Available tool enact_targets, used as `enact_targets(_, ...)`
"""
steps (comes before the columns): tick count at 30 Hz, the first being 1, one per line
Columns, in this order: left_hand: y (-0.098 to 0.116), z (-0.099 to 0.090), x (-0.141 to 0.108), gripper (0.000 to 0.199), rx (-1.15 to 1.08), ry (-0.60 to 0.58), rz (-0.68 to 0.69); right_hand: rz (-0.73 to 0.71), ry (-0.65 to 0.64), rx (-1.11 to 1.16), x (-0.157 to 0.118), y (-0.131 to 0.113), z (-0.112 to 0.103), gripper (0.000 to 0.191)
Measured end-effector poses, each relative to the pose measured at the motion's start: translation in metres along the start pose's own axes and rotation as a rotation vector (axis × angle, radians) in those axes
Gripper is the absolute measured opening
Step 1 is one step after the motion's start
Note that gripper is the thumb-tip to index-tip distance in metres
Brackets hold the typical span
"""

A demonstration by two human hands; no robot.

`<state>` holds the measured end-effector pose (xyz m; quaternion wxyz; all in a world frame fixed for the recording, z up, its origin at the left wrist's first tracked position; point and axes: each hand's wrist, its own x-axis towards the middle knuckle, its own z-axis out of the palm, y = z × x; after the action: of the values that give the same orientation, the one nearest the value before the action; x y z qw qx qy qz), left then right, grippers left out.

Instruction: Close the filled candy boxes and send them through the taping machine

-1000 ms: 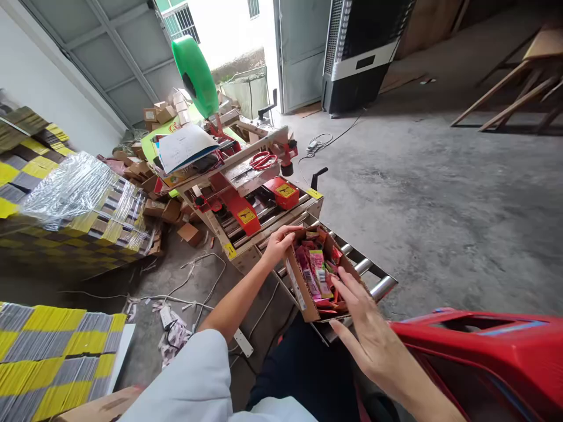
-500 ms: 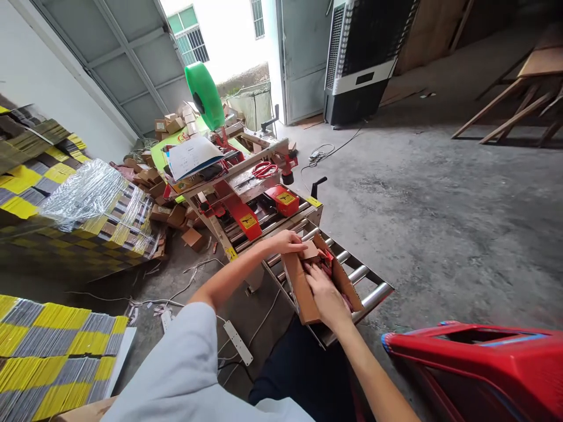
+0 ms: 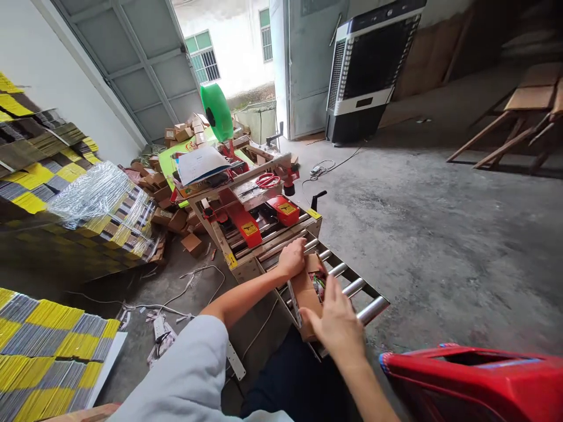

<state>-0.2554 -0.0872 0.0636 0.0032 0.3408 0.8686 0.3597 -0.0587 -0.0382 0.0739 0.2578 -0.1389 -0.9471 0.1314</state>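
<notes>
A small cardboard box sits on the roller conveyor in front of me. Through its partly open top, red and green packets show. My left hand is closed at the far left corner of the box, fingers curled over its edge; the fingertips are partly hidden. Over the near right side of the box is my right hand, slightly blurred, with thumb and fingers apart and nothing held. It covers part of the box's right wall.
Beyond the rollers stands a red-guarded tape machine with a green tape roll and red scissors. Yellow-and-grey stacks flank the left. A red plastic object is close on the right. Cables cross the floor.
My right hand has come out of the box and spread its fingers. My left hand has shifted from the flap to the box's far left corner. The view has tilted slightly.
</notes>
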Motion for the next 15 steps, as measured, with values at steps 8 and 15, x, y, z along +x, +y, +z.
enact_targets(8,0.03,-0.01,-0.055,0.047,-0.19,-0.093,0.43,-0.028,-0.164,0.118,-0.018,0.004,0.013,0.077)
enact_targets(15,0.046,-0.007,-0.103,0.125,-0.068,-0.404,0.67,0.311,-0.149,0.964,-0.035,0.065,-0.037,0.041)
